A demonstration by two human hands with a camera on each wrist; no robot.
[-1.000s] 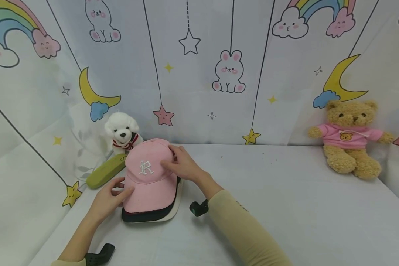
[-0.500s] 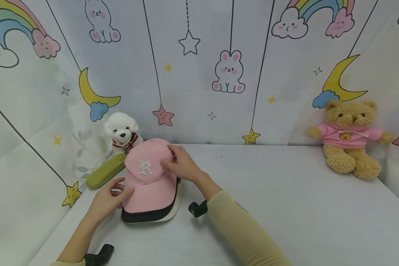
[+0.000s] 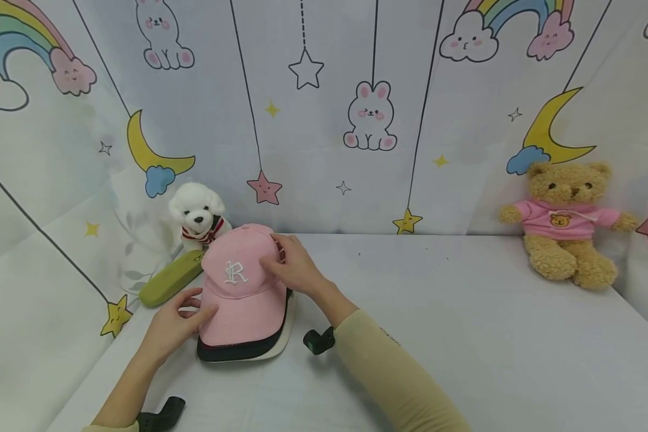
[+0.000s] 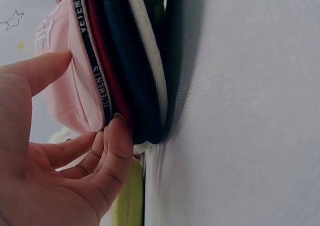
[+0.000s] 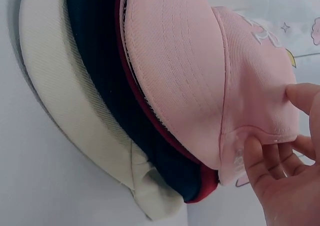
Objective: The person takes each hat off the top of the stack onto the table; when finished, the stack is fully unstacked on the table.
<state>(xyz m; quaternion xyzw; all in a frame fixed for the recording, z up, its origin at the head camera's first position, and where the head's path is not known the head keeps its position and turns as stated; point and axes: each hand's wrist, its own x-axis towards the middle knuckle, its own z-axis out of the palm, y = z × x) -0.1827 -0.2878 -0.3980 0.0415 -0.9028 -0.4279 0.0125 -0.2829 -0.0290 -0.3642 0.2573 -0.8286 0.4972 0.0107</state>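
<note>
A pink baseball cap (image 3: pixel 243 318) with a white embroidered R tops a stack of nested caps at the left of the table. Beneath it show a dark red cap (image 5: pixel 207 183), a navy cap (image 5: pixel 102 61) and, lowest, a cream cap (image 5: pixel 55 46). My left hand (image 3: pixel 174 323) pinches the pink cap at the side of its brim, thumb on top and fingertips at its lower edge. On the far right side of the crown, my right hand (image 3: pixel 298 269) grips the same cap, thumb on the front and fingers at the rim.
Behind the stack sits a white plush dog (image 3: pixel 198 210), with a long green cucumber-shaped item (image 3: pixel 170 281) left of the caps. A teddy bear (image 3: pixel 567 225) in a pink hoodie sits at the back right. A patterned cloth backdrop (image 3: pixel 324 138) borders the white table (image 3: pixel 437 324).
The hands keep their hold on the pink cap and the stack stays in place. Only a very slight shift of the whole head view shows.
</note>
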